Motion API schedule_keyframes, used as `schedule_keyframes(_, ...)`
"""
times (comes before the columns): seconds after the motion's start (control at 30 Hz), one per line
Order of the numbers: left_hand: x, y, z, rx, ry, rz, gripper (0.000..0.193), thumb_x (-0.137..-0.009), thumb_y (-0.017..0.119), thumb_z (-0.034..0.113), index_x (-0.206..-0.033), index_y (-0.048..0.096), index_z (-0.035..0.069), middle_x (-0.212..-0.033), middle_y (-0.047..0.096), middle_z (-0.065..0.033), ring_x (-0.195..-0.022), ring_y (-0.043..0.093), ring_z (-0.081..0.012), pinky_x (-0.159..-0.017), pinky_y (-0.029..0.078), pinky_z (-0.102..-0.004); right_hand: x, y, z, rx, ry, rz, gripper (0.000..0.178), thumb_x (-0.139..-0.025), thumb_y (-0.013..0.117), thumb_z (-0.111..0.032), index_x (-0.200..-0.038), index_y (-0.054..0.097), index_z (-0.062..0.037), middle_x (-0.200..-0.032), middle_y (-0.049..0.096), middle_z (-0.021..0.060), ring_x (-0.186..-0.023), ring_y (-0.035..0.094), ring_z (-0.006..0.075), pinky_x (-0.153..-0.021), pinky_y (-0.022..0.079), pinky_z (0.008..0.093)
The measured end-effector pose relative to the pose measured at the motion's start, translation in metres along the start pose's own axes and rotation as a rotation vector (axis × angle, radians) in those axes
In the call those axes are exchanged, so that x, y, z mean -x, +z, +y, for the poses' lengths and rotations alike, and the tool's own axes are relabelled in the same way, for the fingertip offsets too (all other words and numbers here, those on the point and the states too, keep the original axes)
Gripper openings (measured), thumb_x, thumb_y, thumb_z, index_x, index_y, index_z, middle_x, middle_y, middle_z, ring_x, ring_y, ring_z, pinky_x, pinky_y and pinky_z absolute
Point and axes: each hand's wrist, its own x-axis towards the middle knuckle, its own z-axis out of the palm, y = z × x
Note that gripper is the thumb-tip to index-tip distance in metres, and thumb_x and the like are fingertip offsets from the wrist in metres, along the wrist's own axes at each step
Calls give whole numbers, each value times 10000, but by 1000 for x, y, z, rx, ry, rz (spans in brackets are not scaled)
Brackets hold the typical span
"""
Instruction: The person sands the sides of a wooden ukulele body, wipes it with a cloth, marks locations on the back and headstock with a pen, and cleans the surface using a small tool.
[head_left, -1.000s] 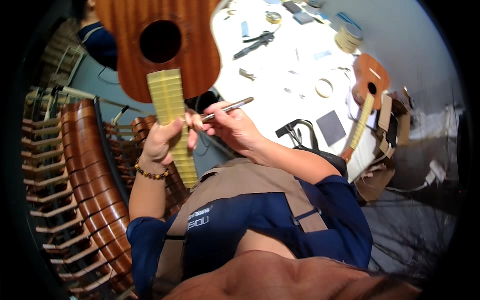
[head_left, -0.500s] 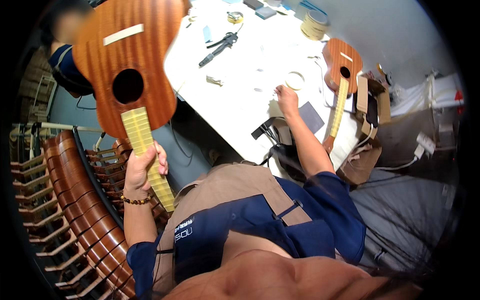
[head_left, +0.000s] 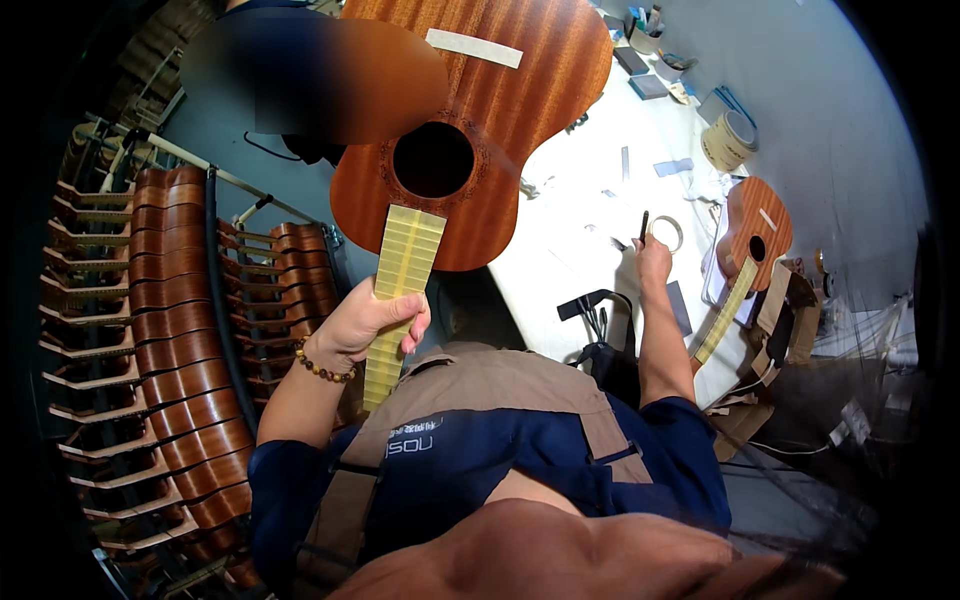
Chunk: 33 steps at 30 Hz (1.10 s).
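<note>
Closed around the neck of a brown ukulele (head_left: 480, 200), my left hand (head_left: 370, 325) holds the instrument up over the left side of the table. Yellow tape covers the fretboard, and a pale strip lies across the body beyond the sound hole. My right hand (head_left: 654, 262) is closed on a slim dark stick-like tool (head_left: 645, 224) over the white table; its exact kind cannot be made out. Just beside that hand lies a roll of tape (head_left: 679, 236). A second, smaller-looking ukulele (head_left: 742, 222), also with a yellow-taped fretboard, rests at the table's right side.
Racks of brown ukulele bodies (head_left: 180, 330) stand on the left. A person's dark sleeve (head_left: 300, 60) is close behind the held ukulele. On the white table (head_left: 560, 330) are a large tape roll (head_left: 728, 140), a dark flat sheet (head_left: 679, 308), black straps (head_left: 600, 310) and a cardboard box (head_left: 790, 320).
The held ukulele has shifted right in view as the view turned left. My right hand, with no tool visible in it before, now has a slim dark tool in its fingers.
</note>
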Motion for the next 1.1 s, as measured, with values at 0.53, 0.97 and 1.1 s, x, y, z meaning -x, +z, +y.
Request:
schedule_keyframes(0.53, 68, -19, -25, 24, 68, -48, 282, -864, 633, 238, -822, 529, -21, -660, 558, -111, -520, 546, -149, -489, 471, -262, 25, 19, 21, -204, -43, 236, 167, -838, 617, -216, -848, 637, -50, -723, 642, 148, -677, 616, 336, -636, 475, 418)
schedule_keyframes(0.97, 121, -13, -29, 147, -85, -104, 230, -857, 619, 189, -856, 535, -25, -646, 566, -155, -493, 551, -196, -480, 469, -300, 22, 23, 15, -221, 43, 258, 174, -842, 597, -221, -872, 653, -59, -750, 645, 170, -714, 621, 346, -673, 478, 419)
schedule_keyframes(1.1, 132, -11, -31, 158, -98, -90, 197, -871, 585, 160, -838, 537, -28, -643, 574, -159, -500, 563, -197, -473, 472, -286, 26, 13, 10, -309, 148, 253, 224, -853, 587, -270, -864, 651, -55, -788, 653, 169, -748, 624, 353, -693, 480, 420)
